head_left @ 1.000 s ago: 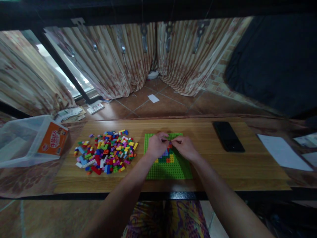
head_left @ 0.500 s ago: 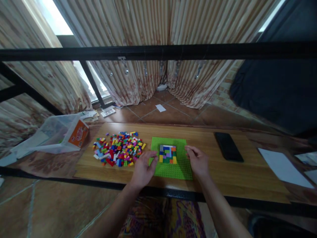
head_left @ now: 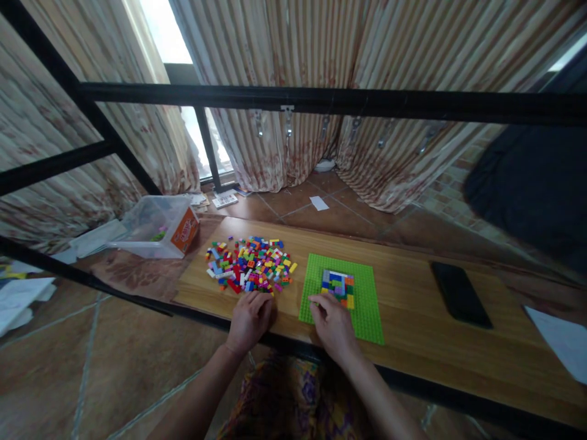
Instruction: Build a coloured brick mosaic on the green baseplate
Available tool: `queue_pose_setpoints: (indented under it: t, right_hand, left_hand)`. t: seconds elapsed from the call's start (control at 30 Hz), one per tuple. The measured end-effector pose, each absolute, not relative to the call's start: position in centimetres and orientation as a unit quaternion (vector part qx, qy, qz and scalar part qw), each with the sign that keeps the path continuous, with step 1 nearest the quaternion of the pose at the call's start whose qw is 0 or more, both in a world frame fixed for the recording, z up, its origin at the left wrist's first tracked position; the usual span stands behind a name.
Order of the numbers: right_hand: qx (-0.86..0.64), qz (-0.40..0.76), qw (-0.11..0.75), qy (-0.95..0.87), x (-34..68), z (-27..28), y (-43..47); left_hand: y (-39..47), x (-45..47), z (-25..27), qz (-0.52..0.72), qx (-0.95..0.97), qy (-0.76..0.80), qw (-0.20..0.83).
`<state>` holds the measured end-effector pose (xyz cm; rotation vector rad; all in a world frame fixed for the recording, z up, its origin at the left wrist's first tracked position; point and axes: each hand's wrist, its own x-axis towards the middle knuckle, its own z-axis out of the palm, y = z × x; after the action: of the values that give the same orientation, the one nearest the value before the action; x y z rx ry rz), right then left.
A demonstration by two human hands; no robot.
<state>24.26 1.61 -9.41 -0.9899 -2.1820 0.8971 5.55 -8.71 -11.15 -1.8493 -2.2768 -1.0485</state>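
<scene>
One left hand (head_left: 251, 319), fingers curled, at near edge of one loose brick pile (head_left: 252, 266), too dense to count. One right hand (head_left: 334, 322), fingers bent, above one green baseplate (head_left: 367, 293), partly covering one brick build (head_left: 338, 287) there. Cannot tell whether gripping anything, either side. All over one wooden tabletop (head_left: 413, 318). Rightward, one black phone (head_left: 461, 294); past left end, one clear bin (head_left: 147, 223). Beyond: tiled floor (head_left: 296, 205), one black rail (head_left: 321, 98), six metal clips (head_left: 288, 125), striped curtains (head_left: 284, 49).

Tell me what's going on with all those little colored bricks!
A person's left hand is at the near edge of a loose brick pile. The right hand is over the green baseplate, by the near side of a small patch of bricks set on it. I can't tell whether either hand holds anything.
</scene>
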Motion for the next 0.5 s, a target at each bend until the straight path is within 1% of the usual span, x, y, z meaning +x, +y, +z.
queue_pose_setpoints:
  t: [0.2,0.33,0.5]
  right_hand:
    - [-0.397,0.232,0.216,-0.861,17.6,-8.9,4.7]
    - [-0.41,0.215,0.143,-0.875,14.6,-8.9,6.6]
    - [-0.408,0.215,0.126,-0.878,14.1,-9.6,7.2]
  left_hand:
    - [-8.3,5.5,-12.2,-0.317,-0.583,-0.746,0.051]
    - [-8.5,5.5,-12.2,-0.319,-0.585,-0.744,0.049]
    - [-8.4,5.4,-12.1,-0.313,-0.589,-0.743,0.055]
